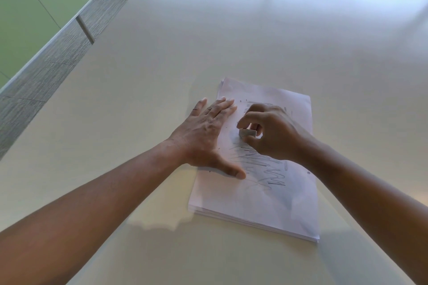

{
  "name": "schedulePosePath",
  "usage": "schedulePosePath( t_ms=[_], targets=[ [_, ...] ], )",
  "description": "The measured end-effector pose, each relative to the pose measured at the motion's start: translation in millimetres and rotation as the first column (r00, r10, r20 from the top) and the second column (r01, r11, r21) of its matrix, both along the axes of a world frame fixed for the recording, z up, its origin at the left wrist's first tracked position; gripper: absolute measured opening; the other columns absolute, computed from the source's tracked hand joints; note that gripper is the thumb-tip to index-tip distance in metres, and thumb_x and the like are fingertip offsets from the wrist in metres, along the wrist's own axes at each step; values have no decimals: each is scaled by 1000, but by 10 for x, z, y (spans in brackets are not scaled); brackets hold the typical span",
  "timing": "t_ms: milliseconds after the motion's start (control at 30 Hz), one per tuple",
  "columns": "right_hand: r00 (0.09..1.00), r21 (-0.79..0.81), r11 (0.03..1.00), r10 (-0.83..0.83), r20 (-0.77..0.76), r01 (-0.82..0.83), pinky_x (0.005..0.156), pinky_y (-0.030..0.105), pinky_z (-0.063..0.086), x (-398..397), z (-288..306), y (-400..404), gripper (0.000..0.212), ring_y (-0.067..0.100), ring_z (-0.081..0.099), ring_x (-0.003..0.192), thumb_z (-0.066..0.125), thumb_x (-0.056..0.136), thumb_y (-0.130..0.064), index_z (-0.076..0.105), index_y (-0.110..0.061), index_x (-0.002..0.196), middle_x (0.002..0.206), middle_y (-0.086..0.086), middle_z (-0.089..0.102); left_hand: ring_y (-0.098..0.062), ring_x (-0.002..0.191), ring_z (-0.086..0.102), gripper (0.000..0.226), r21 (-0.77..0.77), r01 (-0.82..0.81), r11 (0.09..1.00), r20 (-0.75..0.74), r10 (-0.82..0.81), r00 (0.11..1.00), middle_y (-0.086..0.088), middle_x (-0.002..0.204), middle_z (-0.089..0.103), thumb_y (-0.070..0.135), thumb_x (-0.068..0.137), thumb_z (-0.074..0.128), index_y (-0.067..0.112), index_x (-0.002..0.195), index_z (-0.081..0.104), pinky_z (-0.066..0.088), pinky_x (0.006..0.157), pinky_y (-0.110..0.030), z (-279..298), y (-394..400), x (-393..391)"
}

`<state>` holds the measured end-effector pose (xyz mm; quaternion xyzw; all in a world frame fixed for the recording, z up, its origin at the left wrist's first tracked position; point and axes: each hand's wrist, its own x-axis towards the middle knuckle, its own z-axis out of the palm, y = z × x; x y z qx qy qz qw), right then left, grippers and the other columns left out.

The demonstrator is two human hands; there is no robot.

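One eraser (247, 132) in right hand (273, 132); illegible pencil scribbles (264, 169)

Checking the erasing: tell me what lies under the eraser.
The eraser, pinched by the right hand, sits on the scribbled top sheet of a paper stack; marks directly beneath it are hidden.

A paper stack (259, 199) lies on a table (208, 41). Left hand (206, 136) rests on its left edge; right hand (271, 132) holds an eraser (247, 133) on top.
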<state>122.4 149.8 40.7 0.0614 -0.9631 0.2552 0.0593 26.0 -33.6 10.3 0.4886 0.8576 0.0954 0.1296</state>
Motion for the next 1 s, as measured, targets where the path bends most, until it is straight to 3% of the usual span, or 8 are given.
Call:
schedulePosePath(
  t_ms=[133,400,567,733,867,1000],
  targets=[
    [993,-52,995,-81,85,85,72,28,52,2,18,-11,11,-7,53,68,80,80,-15,77,-20,89,93,-7,57,-1,154,-18,161,8,1,1000,-2,-1,1000,9,173,-5,109,40,45,16,165,3,-11,127,-45,-10,-7,-1],
    [990,15,993,-118,73,117,70,33,54,54,88,-62,18,8,54,68,74,79,-9,81,-24,86,70,-19,54,-2,155,-17,162,8,2,1000,7,-3,1000,8,173,-4,110,39,42,16,165,4,-11,127,-45,-10,-2,-9],
    [994,27,994,-103,44,101,66,29,54,125,91,-225,19,12,60,67,71,75,-9,81,-24,82,76,-7,70,-2,155,-18,162,0,8,1000,0,-8,1000,8,173,-6,109,39,42,15,165,2,-11,127,-44,-7,2,-12],
    [999,-12,1000,20,51,-19,58,20,42,159,93,-430,18,9,51,57,70,72,-7,80,-22,76,70,-7,67,-3,155,-19,165,3,22,1000,12,-22,1000,6,173,-6,113,35,32,15,165,1,-11,127,-45,-20,13,-23],
    [995,-13,995,-97,33,97,59,30,54,91,73,-318,18,18,63,58,63,68,-10,78,-20,71,64,-3,70,-2,155,-19,163,-6,10,1000,1,-10,1000,6,173,-6,111,39,38,15,165,0,-11,127,-46,-18,10,-13],
    [986,24,986,-167,3,167,59,33,54,65,53,-328,17,22,63,61,64,68,-9,77,-18,69,65,-1,70,-2,155,-18,161,-2,10,1000,-11,-10,1000,7,173,-6,109,43,45,15,165,1,-12,127,-45,-21,3,-8]
  ],
)
